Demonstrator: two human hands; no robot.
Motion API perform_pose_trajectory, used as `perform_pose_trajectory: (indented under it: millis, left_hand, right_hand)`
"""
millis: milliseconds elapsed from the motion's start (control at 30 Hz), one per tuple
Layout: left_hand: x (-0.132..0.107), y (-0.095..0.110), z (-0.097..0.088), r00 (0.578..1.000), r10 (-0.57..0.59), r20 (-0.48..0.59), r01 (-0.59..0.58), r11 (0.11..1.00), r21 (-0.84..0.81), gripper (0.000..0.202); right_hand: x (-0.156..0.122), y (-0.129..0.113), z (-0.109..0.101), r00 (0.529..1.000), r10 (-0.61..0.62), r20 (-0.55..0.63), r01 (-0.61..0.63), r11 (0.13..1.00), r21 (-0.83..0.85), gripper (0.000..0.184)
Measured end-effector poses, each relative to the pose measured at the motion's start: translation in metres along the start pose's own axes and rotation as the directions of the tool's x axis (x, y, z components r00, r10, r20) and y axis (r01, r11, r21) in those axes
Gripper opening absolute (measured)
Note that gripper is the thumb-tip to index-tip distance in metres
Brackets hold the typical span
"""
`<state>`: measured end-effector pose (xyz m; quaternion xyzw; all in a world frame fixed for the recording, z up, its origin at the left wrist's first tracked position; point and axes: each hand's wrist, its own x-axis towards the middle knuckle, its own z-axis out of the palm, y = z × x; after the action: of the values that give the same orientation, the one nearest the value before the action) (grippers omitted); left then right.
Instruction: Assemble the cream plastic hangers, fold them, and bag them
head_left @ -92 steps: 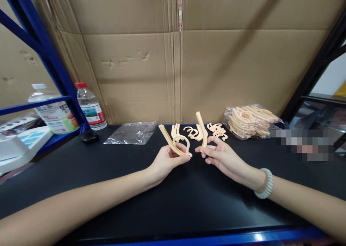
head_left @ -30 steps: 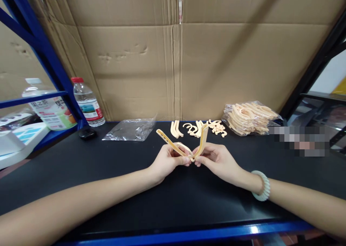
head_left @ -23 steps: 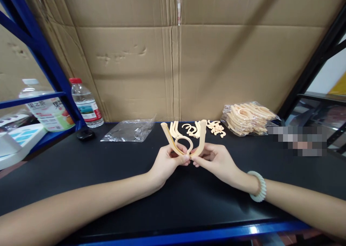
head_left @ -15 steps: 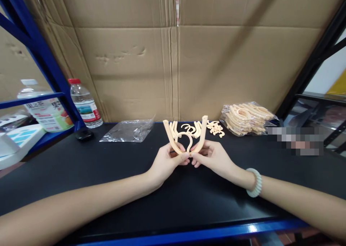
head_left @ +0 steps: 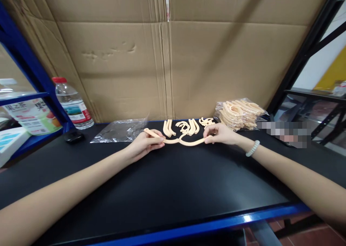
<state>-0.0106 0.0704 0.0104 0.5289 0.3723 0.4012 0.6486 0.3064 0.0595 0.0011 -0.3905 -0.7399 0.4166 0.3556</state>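
Observation:
Both my hands hold one cream plastic hanger (head_left: 180,141), spread out wide and low over the black table (head_left: 173,188). My left hand (head_left: 144,144) pinches its left arm near the tip. My right hand (head_left: 218,134) pinches the end of its right arm. The hanger's hook points away from me, toward a row of loose cream hanger parts (head_left: 186,126) lying just behind it on the table.
A clear bag of more cream hanger pieces (head_left: 239,113) lies at the back right. An empty clear plastic bag (head_left: 119,130) lies at the back left. A water bottle (head_left: 71,103) and a small black object (head_left: 72,136) stand at the far left. Cardboard (head_left: 173,58) lines the back.
The two arms, held upright in a V close to me, have been swung apart into one wide flat hanger. Both hands moved outward and away from me, toward the loose parts.

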Motion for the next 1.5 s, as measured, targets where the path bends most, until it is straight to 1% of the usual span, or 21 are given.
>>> perform_pose_trajectory:
  millis: [133, 200, 267, 300, 367, 433, 500, 567, 633, 667, 867, 933, 1000, 1067, 1133, 1167, 1233, 1300, 1433, 1500]
  left_hand:
    - [0.005, 0.002, -0.010, 0.997, -0.016, 0.075, 0.009, 0.996, 0.090, 0.024]
    - [0.007, 0.003, -0.014, 0.996, 0.004, 0.094, -0.019, 0.986, 0.163, 0.024]
    - [0.010, 0.004, -0.019, 0.992, 0.036, 0.120, -0.071, 0.949, 0.308, 0.022]
    - [0.011, 0.004, -0.020, 0.987, 0.049, 0.151, -0.106, 0.909, 0.403, 0.021]
    - [0.012, 0.005, -0.022, 0.970, 0.069, 0.234, -0.194, 0.798, 0.571, 0.020]
    - [0.011, 0.005, -0.022, 0.943, 0.093, 0.319, -0.292, 0.691, 0.661, 0.018]
    - [0.008, 0.005, -0.020, 0.905, 0.129, 0.405, -0.396, 0.603, 0.693, 0.016]
    - [0.006, 0.004, -0.018, 0.858, 0.155, 0.490, -0.493, 0.520, 0.698, 0.014]
    - [0.004, 0.004, -0.017, 0.826, 0.165, 0.539, -0.545, 0.473, 0.692, 0.013]
    - [0.004, 0.004, -0.017, 0.821, 0.164, 0.547, -0.553, 0.469, 0.689, 0.012]
    - [0.007, 0.006, -0.022, 0.830, 0.133, 0.541, -0.531, 0.483, 0.696, 0.013]
    - [0.008, 0.008, -0.023, 0.827, 0.122, 0.549, -0.531, 0.488, 0.692, 0.013]
    - [0.008, 0.012, -0.025, 0.811, 0.102, 0.576, -0.544, 0.494, 0.678, 0.013]
    - [0.008, 0.015, -0.026, 0.785, 0.091, 0.613, -0.573, 0.483, 0.662, 0.012]
    - [0.009, 0.016, -0.028, 0.768, 0.103, 0.633, -0.603, 0.449, 0.659, 0.012]
    - [0.010, 0.016, -0.029, 0.767, 0.120, 0.631, -0.613, 0.427, 0.664, 0.012]
    - [0.013, 0.015, -0.031, 0.776, 0.163, 0.610, -0.617, 0.394, 0.681, 0.012]
    - [0.015, 0.012, -0.032, 0.795, 0.194, 0.575, -0.600, 0.396, 0.695, 0.012]
    - [0.017, 0.004, -0.034, 0.837, 0.225, 0.498, -0.543, 0.452, 0.708, 0.014]
    - [0.017, 0.002, -0.035, 0.857, 0.232, 0.460, -0.512, 0.485, 0.709, 0.016]
  right_hand:
    - [-0.001, -0.001, -0.012, 0.996, -0.088, 0.019, 0.090, 0.959, -0.267, 0.021]
    - [-0.002, -0.002, -0.016, 0.993, -0.088, 0.074, 0.107, 0.940, -0.323, 0.021]
    - [-0.003, -0.003, -0.019, 0.987, -0.057, 0.149, 0.106, 0.931, -0.348, 0.023]
    - [-0.003, -0.003, -0.020, 0.983, -0.035, 0.178, 0.099, 0.927, -0.362, 0.024]
    - [-0.003, -0.003, -0.022, 0.978, 0.001, 0.211, 0.085, 0.914, -0.398, 0.025]
    - [-0.002, -0.003, -0.023, 0.974, 0.024, 0.223, 0.077, 0.899, -0.432, 0.025]
    - [-0.002, -0.003, -0.023, 0.972, 0.035, 0.231, 0.075, 0.890, -0.449, 0.026]
    - [-0.002, -0.003, -0.023, 0.970, 0.046, 0.238, 0.071, 0.884, -0.462, 0.027]
    - [-0.002, -0.004, -0.022, 0.968, 0.054, 0.243, 0.068, 0.883, -0.465, 0.028]
    - [-0.002, -0.005, -0.021, 0.968, 0.055, 0.246, 0.068, 0.883, -0.465, 0.028]
    - [-0.004, -0.008, -0.021, 0.966, 0.067, 0.251, 0.057, 0.887, -0.458, 0.029]
    - [-0.004, -0.007, -0.022, 0.961, 0.067, 0.267, 0.068, 0.882, -0.466, 0.030]
    - [-0.003, -0.006, -0.023, 0.955, 0.065, 0.288, 0.084, 0.876, -0.476, 0.030]
    - [-0.003, -0.004, -0.024, 0.952, 0.062, 0.300, 0.095, 0.871, -0.482, 0.029]
    - [-0.003, -0.003, -0.025, 0.954, 0.055, 0.295, 0.100, 0.868, -0.486, 0.029]
    - [-0.002, -0.002, -0.025, 0.957, 0.049, 0.286, 0.103, 0.866, -0.490, 0.029]
    - [-0.002, -0.001, -0.024, 0.964, 0.031, 0.263, 0.109, 0.858, -0.502, 0.029]
    - [-0.002, -0.001, -0.023, 0.970, 0.015, 0.243, 0.115, 0.852, -0.511, 0.029]
    - [-0.002, 0.001, -0.021, 0.979, -0.005, 0.201, 0.112, 0.843, -0.525, 0.027]
    - [-0.002, 0.002, -0.020, 0.985, -0.014, 0.173, 0.109, 0.822, -0.559, 0.026]
